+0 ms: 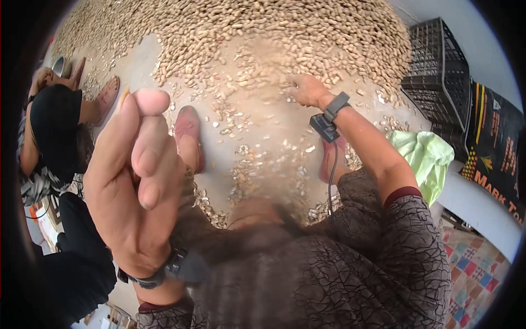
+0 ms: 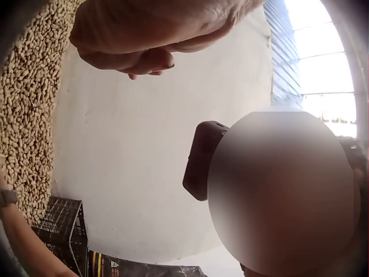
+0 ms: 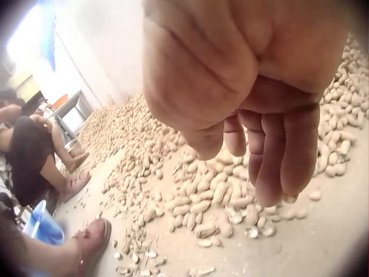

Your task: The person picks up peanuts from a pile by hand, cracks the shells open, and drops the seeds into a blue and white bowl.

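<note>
My left hand [image 1: 137, 175] is raised close in front of the head camera, palm side showing, its fingers curled in toward the palm. No object shows inside it. In the left wrist view the same hand's fingers [image 2: 151, 60] are bent against a pale wall. My right hand [image 1: 308, 90] reaches out over the near edge of a large heap of unshelled peanuts [image 1: 307, 27]. From the right wrist, its fingers [image 3: 271, 156] hang down loosely above peanuts [image 3: 202, 196], with nothing seen between them. Broken shells [image 1: 246, 159] litter the floor between my feet.
Black plastic crates [image 1: 427, 60] stand at the heap's right side. Beside them are a printed black sack [image 1: 496, 148] and a pale green bag [image 1: 424, 159]. Another person [image 1: 55, 120] sits at the left near a metal bowl [image 1: 59, 66]. A blue bucket [image 3: 45, 228] stands near my foot.
</note>
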`<state>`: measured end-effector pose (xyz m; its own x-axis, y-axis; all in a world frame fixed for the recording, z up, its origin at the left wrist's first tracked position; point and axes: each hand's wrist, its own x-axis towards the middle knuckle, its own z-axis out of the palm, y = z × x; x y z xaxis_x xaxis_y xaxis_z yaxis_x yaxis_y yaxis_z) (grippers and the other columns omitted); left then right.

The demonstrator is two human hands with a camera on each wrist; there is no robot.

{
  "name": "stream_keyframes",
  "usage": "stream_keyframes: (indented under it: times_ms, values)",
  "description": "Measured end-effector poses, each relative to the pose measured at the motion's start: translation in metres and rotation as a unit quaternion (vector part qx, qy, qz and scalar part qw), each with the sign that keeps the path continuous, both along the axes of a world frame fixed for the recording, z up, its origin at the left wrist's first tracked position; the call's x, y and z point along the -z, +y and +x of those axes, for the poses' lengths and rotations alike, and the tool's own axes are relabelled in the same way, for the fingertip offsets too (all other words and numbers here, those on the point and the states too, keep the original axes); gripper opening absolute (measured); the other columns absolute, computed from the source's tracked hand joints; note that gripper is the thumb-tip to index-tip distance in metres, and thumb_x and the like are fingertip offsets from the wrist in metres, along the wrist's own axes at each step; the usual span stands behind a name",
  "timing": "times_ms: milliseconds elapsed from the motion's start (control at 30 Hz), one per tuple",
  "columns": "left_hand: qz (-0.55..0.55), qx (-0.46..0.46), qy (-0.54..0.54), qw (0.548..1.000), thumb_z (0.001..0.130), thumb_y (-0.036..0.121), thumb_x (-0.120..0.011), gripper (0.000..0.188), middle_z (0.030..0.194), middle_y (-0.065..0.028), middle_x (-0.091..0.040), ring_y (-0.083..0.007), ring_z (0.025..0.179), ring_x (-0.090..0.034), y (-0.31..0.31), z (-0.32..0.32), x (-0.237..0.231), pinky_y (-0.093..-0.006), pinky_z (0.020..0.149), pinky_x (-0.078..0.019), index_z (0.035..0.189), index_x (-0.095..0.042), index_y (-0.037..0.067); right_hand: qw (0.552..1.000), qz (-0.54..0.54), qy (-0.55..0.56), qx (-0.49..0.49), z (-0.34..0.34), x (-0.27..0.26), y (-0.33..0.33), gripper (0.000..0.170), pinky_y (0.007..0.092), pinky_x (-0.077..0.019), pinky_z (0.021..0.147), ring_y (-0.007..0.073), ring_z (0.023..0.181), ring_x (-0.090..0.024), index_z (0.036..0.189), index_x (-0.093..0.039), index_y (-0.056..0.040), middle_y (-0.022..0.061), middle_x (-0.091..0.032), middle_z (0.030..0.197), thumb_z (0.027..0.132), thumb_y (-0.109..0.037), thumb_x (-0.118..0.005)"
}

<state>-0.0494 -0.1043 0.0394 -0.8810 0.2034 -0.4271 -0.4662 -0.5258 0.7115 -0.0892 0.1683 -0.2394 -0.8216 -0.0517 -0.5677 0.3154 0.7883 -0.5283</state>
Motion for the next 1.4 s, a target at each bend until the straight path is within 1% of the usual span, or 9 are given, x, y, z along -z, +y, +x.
stream_keyframes:
  times_ms: [100,500,967,1033,1067,1133,1200,1267,1400]
  values:
    - [0.006,-0.008,-0.006,1.0,0.1,0.016,-0.033,0.027,0.056,-0.0001,-0.043,-0.0052,0.034,-0.033,-0.008,-0.001,-0.002,-0.0159,0.03,-0.0299,0.102,-0.049,-0.006,0.995,0.043,0.075,-0.04,-0.004,0.04,-0.023,0.033,0.0432,-0.0475,0.08,0.0348,0.093,-0.06,0.097,-0.061,-0.0042,0.0192,-0.064,0.098,0.078,-0.032,-0.059]
    - [-0.103,0.113,-0.046,0.987,0.096,0.022,-0.043,0.029,0.049,0.0012,-0.044,-0.0042,0.034,-0.03,-0.005,0.006,-0.002,-0.0156,0.036,-0.0247,0.091,-0.058,-0.003,0.974,0.196,0.061,0.096,-0.008,0.116,-0.086,0.058,0.0429,-0.049,0.077,0.0352,0.087,-0.063,0.11,-0.05,0.0002,0.0216,-0.065,0.093,0.074,-0.042,-0.066]
    - [-0.011,0.251,-0.066,0.966,0.094,0.017,-0.047,0.019,0.059,0.0,-0.05,-0.0045,0.047,-0.042,0.003,0.021,0.01,-0.0192,0.045,-0.0321,0.092,-0.06,0.003,0.98,0.109,0.164,0.022,0.004,0.148,-0.068,0.037,0.0417,-0.0493,0.062,0.0306,0.071,-0.063,0.101,-0.056,0.0027,0.0201,-0.064,0.08,0.074,-0.023,-0.055]
    - [-0.011,0.26,-0.071,0.963,0.094,0.016,-0.047,0.019,0.06,-0.0001,-0.05,-0.0044,0.047,-0.043,0.004,0.022,0.007,-0.0191,0.046,-0.0324,0.093,-0.06,0.003,0.918,-0.27,-0.041,0.287,0.005,0.173,-0.035,0.026,0.0331,-0.0475,0.055,0.0212,0.067,-0.061,0.096,-0.058,0.0002,0.0134,-0.062,0.076,0.078,-0.019,-0.056]
    - [-0.022,0.264,-0.081,0.961,0.094,0.016,-0.047,0.018,0.06,-0.0002,-0.051,-0.0043,0.048,-0.043,0.003,0.023,0.006,-0.019,0.046,-0.0328,0.094,-0.06,0.003,0.919,-0.261,-0.037,0.294,0.008,0.173,-0.026,0.026,0.0331,-0.0475,0.055,0.0212,0.067,-0.061,0.096,-0.058,0.0002,0.0134,-0.062,0.076,0.078,-0.019,-0.056]
    - [-0.01,0.276,-0.077,0.958,0.094,0.015,-0.047,0.018,0.06,0.0,-0.051,-0.0041,0.048,-0.043,0.002,0.023,0.005,-0.0191,0.046,-0.0329,0.094,-0.06,0.003,0.759,-0.453,-0.027,0.467,0.006,0.113,-0.051,0.014,0.0209,-0.0458,0.046,0.0151,0.064,-0.06,0.091,-0.059,-0.0021,0.0065,-0.06,0.077,0.085,-0.013,-0.054]
    - [-0.006,0.282,-0.078,0.956,0.094,0.015,-0.046,0.018,0.061,0.0001,-0.051,-0.0039,0.048,-0.043,0.002,0.023,0.004,-0.0192,0.046,-0.0331,0.095,-0.061,0.003,0.759,-0.434,-0.039,0.483,-0.006,0.098,-0.056,0.013,0.0211,-0.0452,0.046,0.0138,0.063,-0.06,0.089,-0.058,-0.0028,0.0068,-0.06,0.075,0.085,-0.015,-0.056]
    - [-0.018,0.3,-0.082,0.95,0.095,0.014,-0.046,0.019,0.061,0.0004,-0.051,-0.0036,0.049,-0.044,0.001,0.023,0.003,-0.0189,0.046,-0.0336,0.095,-0.061,0.003,0.852,-0.382,-0.005,0.359,-0.017,0.109,-0.055,0.013,0.0213,-0.0459,0.047,0.0125,0.063,-0.06,0.089,-0.058,-0.0024,0.0071,-0.061,0.074,0.084,-0.014,-0.058]
    - [-0.051,0.31,-0.065,0.947,0.094,0.013,-0.047,0.018,0.06,0.0006,-0.051,-0.0035,0.049,-0.045,0.0,0.02,0.0,-0.0192,0.046,-0.0337,0.094,-0.062,0.003,0.938,-0.227,0.084,0.25,-0.038,0.096,-0.086,0.019,0.0236,-0.0485,0.053,0.012,0.066,-0.06,0.095,-0.06,0.0007,0.0071,-0.061,0.074,0.079,-0.01,-0.057]
